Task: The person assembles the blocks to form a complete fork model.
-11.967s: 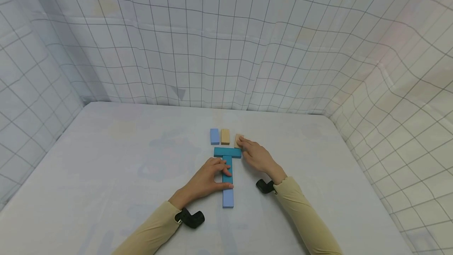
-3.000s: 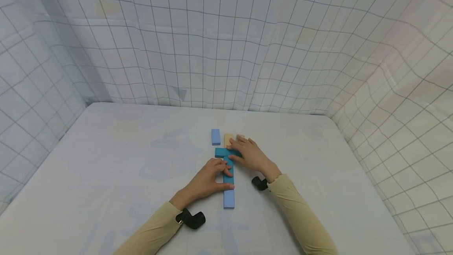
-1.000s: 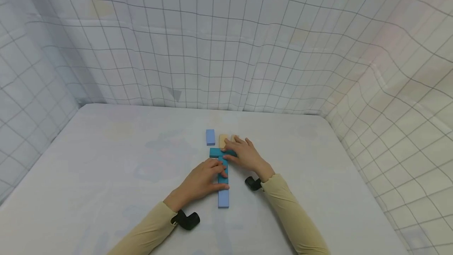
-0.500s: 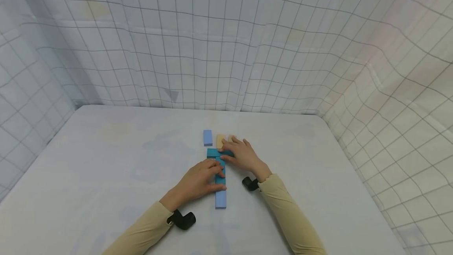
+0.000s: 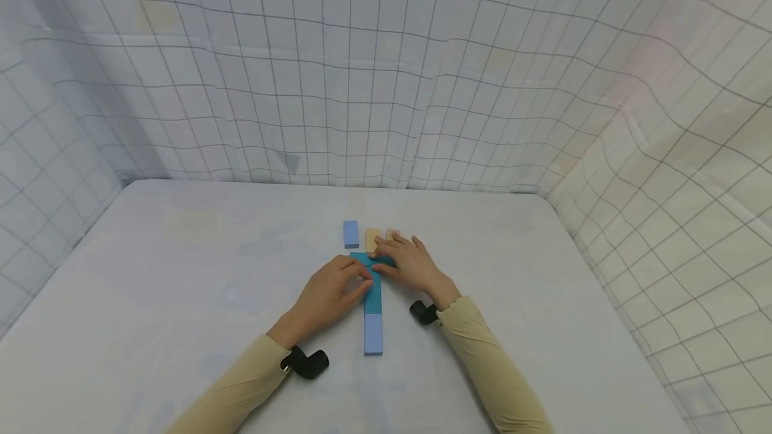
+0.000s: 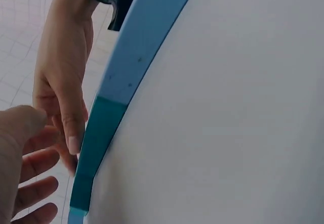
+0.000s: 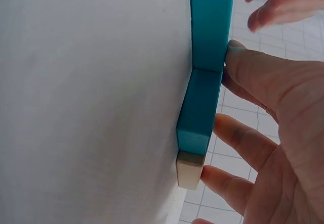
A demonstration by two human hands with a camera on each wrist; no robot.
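Note:
On the white table a teal block [image 5: 372, 301] points toward me, its far end against a teal crosspiece [image 5: 360, 258]. A light blue block [image 5: 373, 335] continues the line at the near end. Just beyond the crosspiece lie a yellow block [image 5: 372, 238] and a pale wooden block [image 5: 392, 234]. My right hand [image 5: 411, 266] spreads across them, fingertips on the yellow and pale blocks, thumb at the junction of the teal pieces; it covers the crosspiece's right part. My left hand [image 5: 326, 297] hovers beside the teal stem, fingers loosely bent, holding nothing.
Another light blue block [image 5: 351, 234] lies apart at the far left of the group. Grid-patterned white curtains [image 5: 350, 86] hang behind and on both sides of the table. Each wrist wears a black camera, such as the left wrist camera [image 5: 305, 362].
My left hand has lifted off the teal stem, its thumb drawing toward the fingers. Since the oldest frame the yellow block has come nearer the crosspiece, and my right hand has shifted left onto it.

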